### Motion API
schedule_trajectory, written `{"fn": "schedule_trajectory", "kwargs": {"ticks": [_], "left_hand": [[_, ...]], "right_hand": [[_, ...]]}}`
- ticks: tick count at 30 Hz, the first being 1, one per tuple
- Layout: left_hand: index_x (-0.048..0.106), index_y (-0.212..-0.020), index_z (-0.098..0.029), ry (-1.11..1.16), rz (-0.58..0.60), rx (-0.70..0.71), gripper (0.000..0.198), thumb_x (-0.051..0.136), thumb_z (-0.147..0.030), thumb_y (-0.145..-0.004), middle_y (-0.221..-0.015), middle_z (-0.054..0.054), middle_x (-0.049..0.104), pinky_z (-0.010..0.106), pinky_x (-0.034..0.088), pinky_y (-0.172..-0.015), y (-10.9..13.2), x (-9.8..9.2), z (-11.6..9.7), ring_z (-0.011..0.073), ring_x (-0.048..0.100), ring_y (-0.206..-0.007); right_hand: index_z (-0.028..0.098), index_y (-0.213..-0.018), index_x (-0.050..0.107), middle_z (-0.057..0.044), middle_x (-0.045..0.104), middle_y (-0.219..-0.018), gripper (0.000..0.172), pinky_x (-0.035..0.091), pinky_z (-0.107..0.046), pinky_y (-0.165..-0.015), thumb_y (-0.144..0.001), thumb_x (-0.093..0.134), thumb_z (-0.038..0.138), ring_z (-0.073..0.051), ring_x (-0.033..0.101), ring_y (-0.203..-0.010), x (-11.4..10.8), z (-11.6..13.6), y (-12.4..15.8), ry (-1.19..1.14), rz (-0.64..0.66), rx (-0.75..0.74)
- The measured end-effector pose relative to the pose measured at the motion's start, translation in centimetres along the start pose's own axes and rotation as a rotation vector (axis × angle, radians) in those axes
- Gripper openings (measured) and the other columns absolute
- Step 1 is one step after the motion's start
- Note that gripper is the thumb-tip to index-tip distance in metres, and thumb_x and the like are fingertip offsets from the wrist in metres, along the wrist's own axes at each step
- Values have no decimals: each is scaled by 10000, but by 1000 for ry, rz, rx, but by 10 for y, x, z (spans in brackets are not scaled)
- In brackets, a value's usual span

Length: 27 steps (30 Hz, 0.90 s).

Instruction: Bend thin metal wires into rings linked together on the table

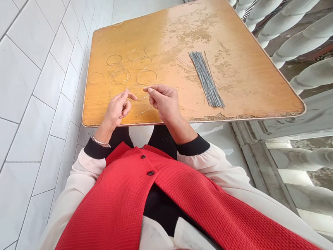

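1. Nearest is the red garment (pixel 104 208), on the near side of the wire bundle (pixel 206 78);
2. The right hand (pixel 166 99) is left of the bundle, apart from it; its thumb and forefinger are pressed together at the tips, and seem to pinch a thin wire (pixel 140 87); the other fingers are curled;
3. The left hand (pixel 117 108) is farther left of the bundle; its thumb is raised and its forefinger stretched forward, with a small gap between; whether it grips the wire, I cannot tell;
4. The bundle itself lies on the table (pixel 256 90), touched by neither hand; its straight wires are, in my judgement, the part which is left;
5. Beyond the hands, also left of the bundle, lie several rings (pixel 121 71), some overlapping; these appear already formed, so the work seems partly done.
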<state>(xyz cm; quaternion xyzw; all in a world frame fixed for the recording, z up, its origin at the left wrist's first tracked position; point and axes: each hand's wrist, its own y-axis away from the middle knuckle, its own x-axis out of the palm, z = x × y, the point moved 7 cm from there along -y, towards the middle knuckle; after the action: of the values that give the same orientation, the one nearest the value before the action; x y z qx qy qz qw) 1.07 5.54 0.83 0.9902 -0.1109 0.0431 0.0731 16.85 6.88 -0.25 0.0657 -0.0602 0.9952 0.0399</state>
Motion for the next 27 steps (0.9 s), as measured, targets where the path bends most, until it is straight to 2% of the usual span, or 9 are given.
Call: {"fn": "schedule_trajectory", "kwargs": {"ticks": [5,12,16,19,24,27], "left_hand": [[597,-731,-150,-72,34,-29,603,409,-669,-973,-352,-97,321,162,133,-360,-1,-2,1,7,180,-286],[551,-662,-147,-97,32,-90,601,403,-624,-997,-346,-90,331,162,118,-356,-7,-5,3,6,182,-289],[558,-726,-152,18,-17,-61,558,431,-628,-988,-424,-70,450,157,188,-370,-8,-8,-1,2,263,-320],[557,-759,-167,99,-68,-32,539,430,-641,-982,-461,-66,471,161,243,-384,-7,-10,-1,10,319,-345],[558,-749,-176,125,-118,-39,556,388,-646,-993,-470,-61,450,179,271,-394,-8,-11,1,24,336,-358],[598,-774,-164,113,-96,-9,540,411,-618,-999,-543,-29,539,169,311,-426,-8,-11,0,38,466,-440]], "right_hand": [[166,-804,728,81,393,-484,201,289,-191,-459,-846,715,362,-52,359,-463,-1,-1,-2,31,8,-69],[173,-812,745,78,413,-476,283,340,-218,-503,-849,714,452,-64,384,-466,-1,-4,-5,172,19,-162],[177,-933,740,38,585,-590,372,319,-221,-454,-835,718,534,-57,386,-443,2,-9,-2,83,99,-49],[191,-949,722,-1,688,-723,374,330,-214,-442,-834,719,546,-49,422,-442,2,-10,4,-2,106,53],[199,-854,708,4,672,-688,330,386,-199,-460,-837,728,528,-60,503,-465,3,-9,14,-52,119,136],[188,-795,717,20,626,-637,278,402,-189,-465,-813,768,461,-57,498,-475,3,-8,15,-54,125,146]]}}
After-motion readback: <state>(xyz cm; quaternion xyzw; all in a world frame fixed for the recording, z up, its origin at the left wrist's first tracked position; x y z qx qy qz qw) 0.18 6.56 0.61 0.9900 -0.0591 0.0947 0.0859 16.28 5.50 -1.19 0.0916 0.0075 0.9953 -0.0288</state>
